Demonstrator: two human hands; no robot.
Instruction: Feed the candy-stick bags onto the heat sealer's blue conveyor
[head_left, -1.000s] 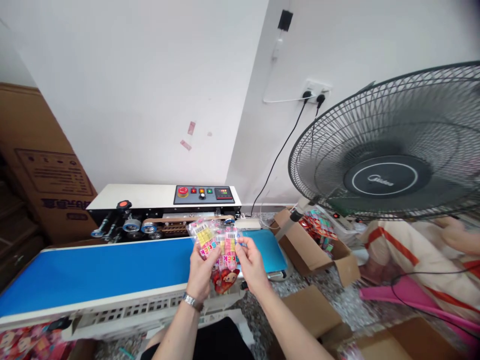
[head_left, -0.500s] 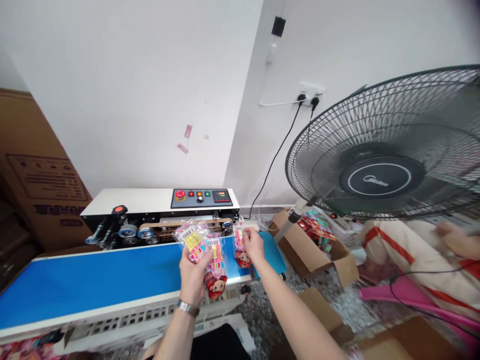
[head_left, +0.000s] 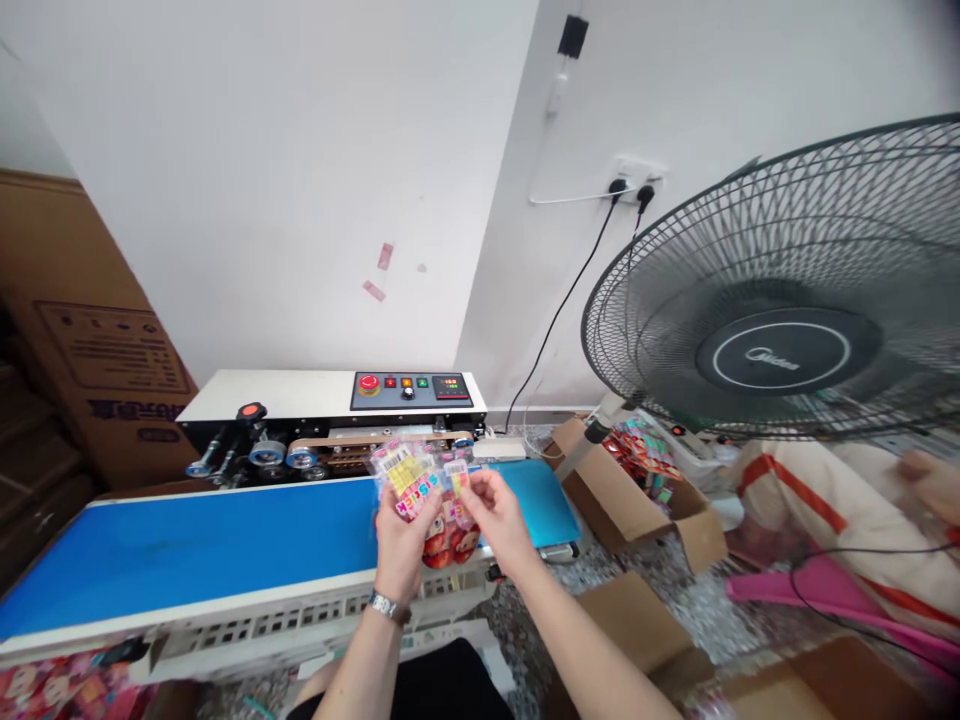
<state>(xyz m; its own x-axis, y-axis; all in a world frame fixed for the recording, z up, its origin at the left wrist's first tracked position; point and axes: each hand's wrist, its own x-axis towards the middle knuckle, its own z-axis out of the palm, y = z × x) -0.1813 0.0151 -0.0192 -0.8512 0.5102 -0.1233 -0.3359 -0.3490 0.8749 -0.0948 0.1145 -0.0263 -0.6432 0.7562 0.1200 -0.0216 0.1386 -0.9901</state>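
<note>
My left hand (head_left: pixel 403 535) is closed on several clear plastic packets (head_left: pixel 414 480) with pink print, yellow parts and barcodes, fanned out above the blue conveyor belt (head_left: pixel 247 550). At their right edge my right hand (head_left: pixel 496 510) pinches another such packet (head_left: pixel 457 480), which overlaps the ones on the left. Red-haired cartoon figures (head_left: pixel 448 540) show at the packets' lower ends. Just behind the hands stands the band sealing machine (head_left: pixel 300 395), its control panel bearing a red knob and a lit display.
A large fan (head_left: pixel 780 350) stands at the right. Beyond the belt's right end, an open carton (head_left: pixel 600 490) holds colourful packets. Another person's legs (head_left: pixel 810 490) are at the far right. More packets (head_left: pixel 67 685) lie below the belt at left. Tall cardboard boxes (head_left: pixel 97 350) stand at left.
My right hand has brought its packet leftward from over the belt's right part to the packets in my left hand. The view has shifted slightly.
</note>
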